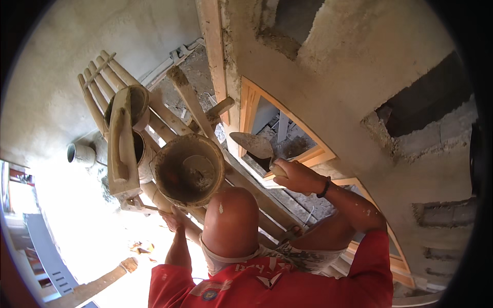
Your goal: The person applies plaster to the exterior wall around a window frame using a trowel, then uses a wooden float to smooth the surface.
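My right hand, with a dark band at the wrist, is closed round the handle of a pointed trowel. The trowel's mortar-smeared blade hangs above the pole platform, right of a bucket crusted with mortar. A little wet mortar lies in the bottom of that bucket. My left hand is closed on a wooden pole at the platform's left side, beside the bucket; its fingertips are partly hidden. A wooden float with a raised handle leans against two more buckets, left of the mortar bucket.
Gaps separate the platform's poles, with rubble below. Wood-framed window openings and a rough wall with recesses stand at the right. Past the platform's left edge are glaring light and another bucket. My bent knee is close to the mortar bucket.
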Available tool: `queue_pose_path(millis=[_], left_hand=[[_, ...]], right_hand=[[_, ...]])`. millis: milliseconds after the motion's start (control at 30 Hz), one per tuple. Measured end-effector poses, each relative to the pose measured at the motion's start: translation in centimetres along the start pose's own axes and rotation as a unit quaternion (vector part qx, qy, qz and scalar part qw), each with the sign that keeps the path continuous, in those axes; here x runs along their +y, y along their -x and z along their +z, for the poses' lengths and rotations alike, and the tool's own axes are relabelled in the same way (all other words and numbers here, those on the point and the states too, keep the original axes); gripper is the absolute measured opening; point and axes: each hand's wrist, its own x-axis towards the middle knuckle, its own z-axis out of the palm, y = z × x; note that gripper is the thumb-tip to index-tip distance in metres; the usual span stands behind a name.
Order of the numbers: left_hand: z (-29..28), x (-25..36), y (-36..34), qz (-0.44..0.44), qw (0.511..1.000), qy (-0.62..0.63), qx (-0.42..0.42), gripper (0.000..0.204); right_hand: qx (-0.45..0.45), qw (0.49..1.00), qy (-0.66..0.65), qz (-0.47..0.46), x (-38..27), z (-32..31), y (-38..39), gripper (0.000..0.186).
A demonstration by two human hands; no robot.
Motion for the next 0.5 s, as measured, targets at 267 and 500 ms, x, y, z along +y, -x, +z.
queue_pose_path(millis=[267, 500], left_hand=[[-2.1, 3.5, 2.4, -0.008, 0.999, 0.026, -0.046, 0.083], [-0.6, 2.2, 1.0, 0.018, 0.998, 0.048, -0.045, 0.083]], right_hand=[[0.018, 0.993, 0.013, -0.116, -0.9, 2.0, -1.6, 0.049], [-0.049, 0.995, -0.024, -0.083, -2.7, 1.7, -1.8, 0.044]])
